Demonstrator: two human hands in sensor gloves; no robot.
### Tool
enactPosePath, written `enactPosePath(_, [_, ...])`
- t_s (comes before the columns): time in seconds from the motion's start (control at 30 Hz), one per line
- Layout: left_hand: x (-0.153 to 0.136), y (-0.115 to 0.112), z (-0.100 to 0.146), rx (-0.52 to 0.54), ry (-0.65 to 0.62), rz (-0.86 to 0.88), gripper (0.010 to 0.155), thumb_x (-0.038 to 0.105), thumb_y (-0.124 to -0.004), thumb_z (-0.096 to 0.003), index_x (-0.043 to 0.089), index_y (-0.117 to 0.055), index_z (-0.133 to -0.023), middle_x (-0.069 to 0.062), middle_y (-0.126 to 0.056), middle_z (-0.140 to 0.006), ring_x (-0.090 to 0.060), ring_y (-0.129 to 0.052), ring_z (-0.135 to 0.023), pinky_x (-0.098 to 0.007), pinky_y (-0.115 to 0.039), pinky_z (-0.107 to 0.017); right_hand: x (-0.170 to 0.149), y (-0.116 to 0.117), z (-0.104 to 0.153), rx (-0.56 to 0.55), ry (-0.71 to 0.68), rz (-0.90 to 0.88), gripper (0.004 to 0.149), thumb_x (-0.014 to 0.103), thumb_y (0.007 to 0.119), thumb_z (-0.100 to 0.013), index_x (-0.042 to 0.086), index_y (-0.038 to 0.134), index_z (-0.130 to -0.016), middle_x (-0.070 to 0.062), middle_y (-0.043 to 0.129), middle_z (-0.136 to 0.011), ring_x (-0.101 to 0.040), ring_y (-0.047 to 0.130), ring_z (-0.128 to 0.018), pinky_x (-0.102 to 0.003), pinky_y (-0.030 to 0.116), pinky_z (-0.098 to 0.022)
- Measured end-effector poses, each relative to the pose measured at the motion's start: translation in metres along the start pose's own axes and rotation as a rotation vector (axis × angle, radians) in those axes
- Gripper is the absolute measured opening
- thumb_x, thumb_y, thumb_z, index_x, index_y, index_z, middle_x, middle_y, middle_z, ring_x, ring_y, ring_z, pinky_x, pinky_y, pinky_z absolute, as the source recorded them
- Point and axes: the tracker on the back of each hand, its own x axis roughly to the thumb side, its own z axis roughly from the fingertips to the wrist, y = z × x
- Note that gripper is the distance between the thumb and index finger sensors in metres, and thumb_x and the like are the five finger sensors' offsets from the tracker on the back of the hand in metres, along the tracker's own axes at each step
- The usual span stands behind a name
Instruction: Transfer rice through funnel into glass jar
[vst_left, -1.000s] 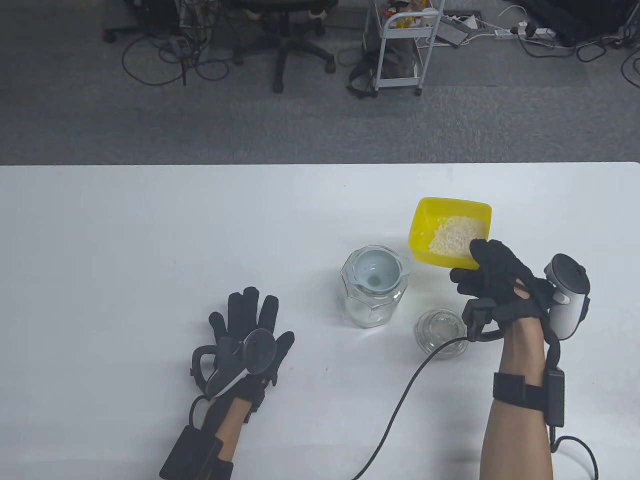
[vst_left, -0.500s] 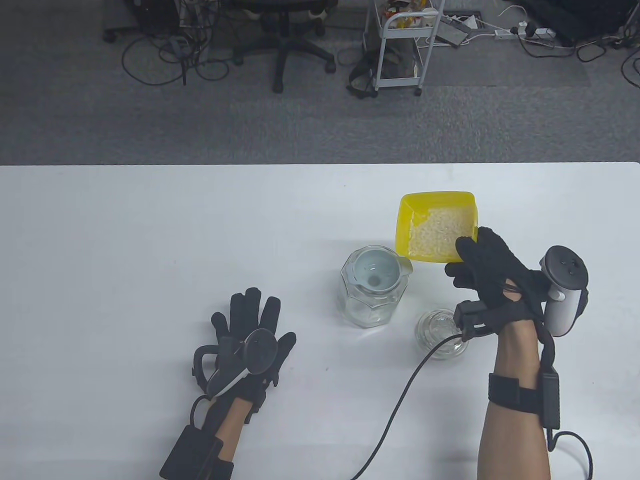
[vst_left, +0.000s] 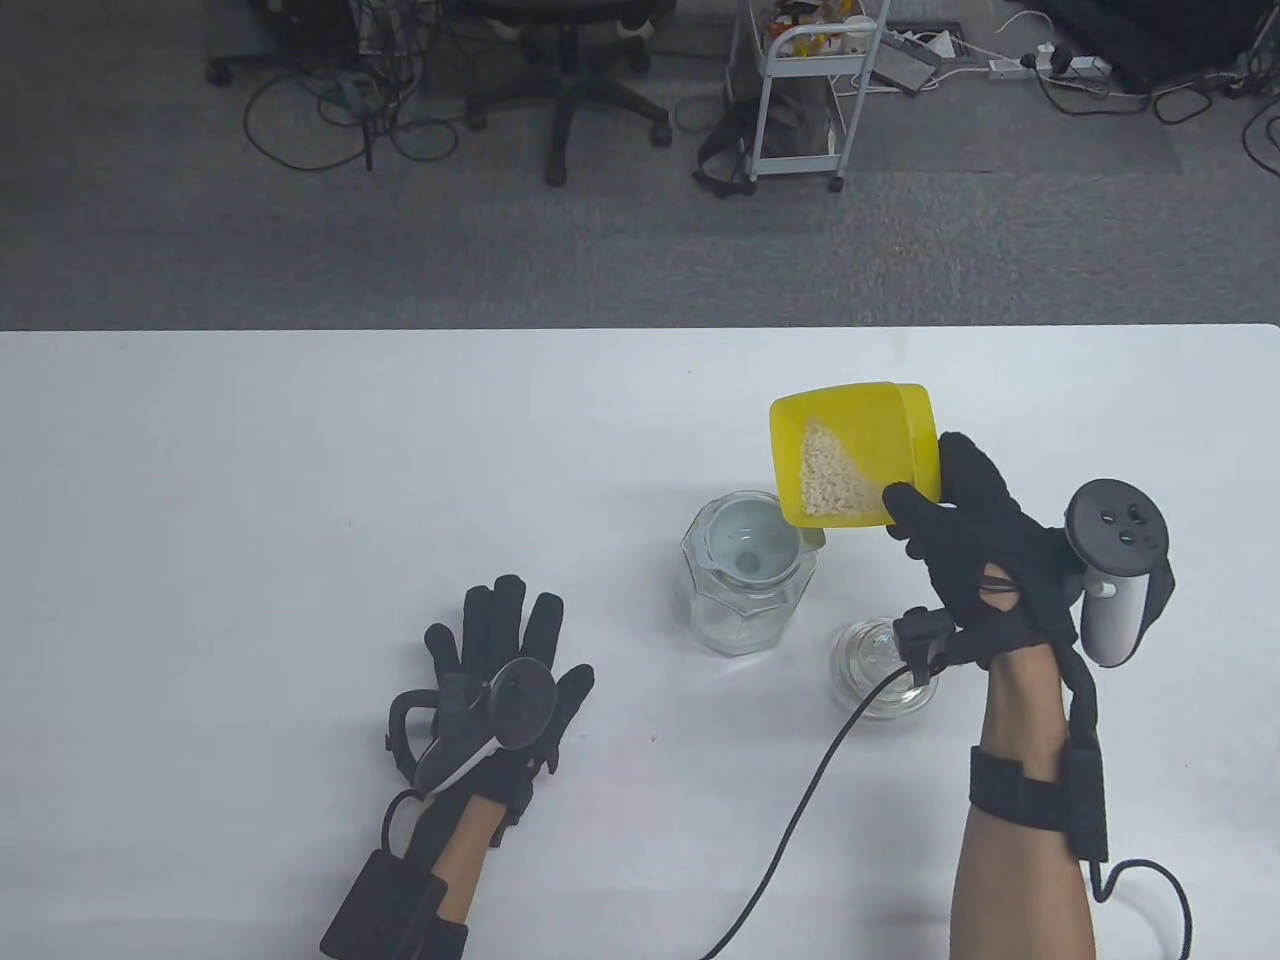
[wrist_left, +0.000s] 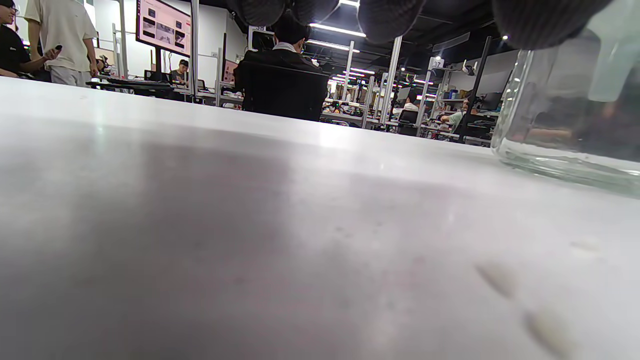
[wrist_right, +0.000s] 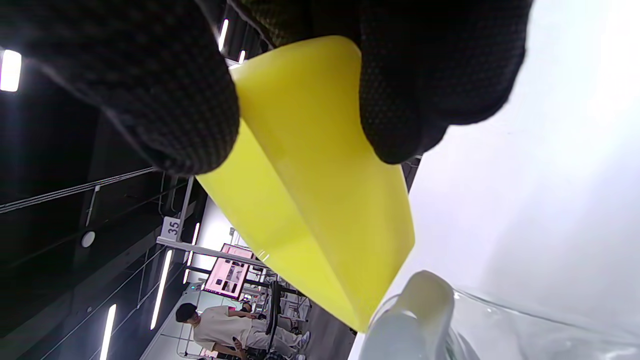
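My right hand (vst_left: 930, 505) grips a yellow bowl (vst_left: 855, 430) of rice (vst_left: 830, 478), lifted and tilted left, its lower corner over the jar's right rim. The glass jar (vst_left: 745, 595) stands mid-table with a pale blue funnel (vst_left: 750, 540) in its mouth. In the right wrist view my gloved fingers (wrist_right: 440, 75) pinch the bowl's wall (wrist_right: 310, 185) above the funnel's tab (wrist_right: 415, 310). My left hand (vst_left: 500, 640) rests flat on the table, fingers spread, holding nothing. The jar's base (wrist_left: 565, 115) shows in the left wrist view.
A glass lid (vst_left: 885, 665) lies on the table right of the jar, under my right wrist. A black cable (vst_left: 800, 810) runs from that wrist to the front edge. A few rice grains (wrist_left: 500, 280) lie on the white table (vst_left: 300, 480).
My right hand has lifted the yellow bowl off the table, moved it left toward the jar and tilted it; the rice has slid to its lower left side. The left hand has stayed put.
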Motion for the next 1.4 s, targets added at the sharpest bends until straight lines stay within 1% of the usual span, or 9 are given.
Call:
enactPosePath(0.13, [0.000,0.000,0.000,-0.005,-0.001,-0.001,0.079,0.072,-0.064,-0.0543,0.035,-0.038,-0.119,-0.013,-0.023,-0.130,-0.046,-0.028,-0.119,-0.076,-0.032,-0.075,0.006,0.001,0.002,-0.005,-0.056,0.024,0.088,0.048,0.097,-0.035,0.015,0.053,-0.104,-0.017,0.064,-0.095,-0.037,0.097,-0.069,-0.048,0.086,-0.052])
enactPosePath(0.2, [0.001,0.000,0.000,-0.005,-0.001,-0.001,0.079,0.072,-0.064,-0.0542,0.035,-0.038,-0.119,-0.012,-0.023,-0.130,-0.046,-0.028,-0.119,-0.076,-0.032,-0.075,0.009,0.003,0.003,0.012,-0.077,0.047,0.088,0.048,0.097,-0.034,0.015,0.054,-0.103,-0.018,0.064,-0.095,-0.037,0.096,-0.069,-0.049,0.086,-0.052])
enactPosePath(0.37, [0.001,0.000,0.000,-0.002,-0.002,0.000,0.079,0.072,-0.064,-0.0543,0.035,-0.039,-0.119,-0.010,-0.024,-0.131,-0.045,-0.029,-0.119,-0.076,-0.032,-0.075,0.012,0.010,0.003,0.030,-0.098,0.093,0.086,0.046,0.098,-0.034,0.013,0.057,-0.102,-0.019,0.064,-0.094,-0.038,0.096,-0.069,-0.049,0.086,-0.052])
enactPosePath(0.4, [0.001,0.000,0.000,-0.002,-0.003,0.000,0.078,0.072,-0.064,-0.0543,0.035,-0.040,-0.119,-0.007,-0.024,-0.131,-0.044,-0.029,-0.119,-0.075,-0.033,-0.075,0.013,0.011,0.003,0.033,-0.101,0.099,0.086,0.046,0.098,-0.034,0.013,0.058,-0.102,-0.019,0.064,-0.094,-0.038,0.096,-0.069,-0.049,0.086,-0.052])
enactPosePath(0.53, [0.001,0.000,0.000,-0.003,-0.005,0.003,0.077,0.072,-0.064,-0.0544,0.036,-0.041,-0.119,-0.006,-0.025,-0.131,-0.044,-0.030,-0.120,-0.076,-0.033,-0.075,0.013,0.014,0.002,0.036,-0.125,0.109,0.085,0.049,0.099,-0.033,0.015,0.060,-0.101,-0.017,0.065,-0.094,-0.037,0.096,-0.069,-0.049,0.086,-0.053])
enactPosePath(0.63, [0.001,0.000,0.000,-0.003,-0.005,0.004,0.077,0.072,-0.064,-0.0544,0.036,-0.041,-0.119,-0.006,-0.025,-0.131,-0.044,-0.030,-0.120,-0.075,-0.033,-0.075,0.014,0.015,0.002,0.047,-0.138,0.110,0.085,0.047,0.100,-0.033,0.016,0.060,-0.101,-0.016,0.065,-0.095,-0.037,0.095,-0.070,-0.048,0.086,-0.053])
enactPosePath(0.67, [0.001,0.000,0.000,-0.004,-0.004,0.005,0.077,0.072,-0.064,-0.0543,0.036,-0.041,-0.119,-0.006,-0.025,-0.131,-0.044,-0.030,-0.120,-0.075,-0.033,-0.075,0.014,0.016,0.002,0.051,-0.145,0.110,0.085,0.049,0.100,-0.033,0.016,0.060,-0.101,-0.016,0.065,-0.095,-0.036,0.095,-0.070,-0.048,0.085,-0.053])
enactPosePath(0.9, [0.001,0.000,0.000,-0.003,-0.004,0.006,0.077,0.072,-0.064,-0.0544,0.036,-0.041,-0.119,-0.007,-0.025,-0.131,-0.044,-0.030,-0.120,-0.075,-0.033,-0.075,0.016,0.017,0.003,0.074,-0.155,0.139,0.085,0.050,0.099,-0.033,0.019,0.060,-0.101,-0.014,0.065,-0.096,-0.036,0.094,-0.072,-0.048,0.084,-0.055])
enactPosePath(1.4, [0.000,0.000,0.000,-0.003,-0.003,0.007,0.078,0.072,-0.064,-0.0544,0.035,-0.040,-0.119,-0.007,-0.026,-0.131,-0.043,-0.031,-0.120,-0.075,-0.033,-0.075,0.020,0.021,0.004,0.096,-0.206,0.169,0.083,0.048,0.100,-0.033,0.024,0.061,-0.102,-0.011,0.065,-0.099,-0.035,0.091,-0.075,-0.049,0.082,-0.057])
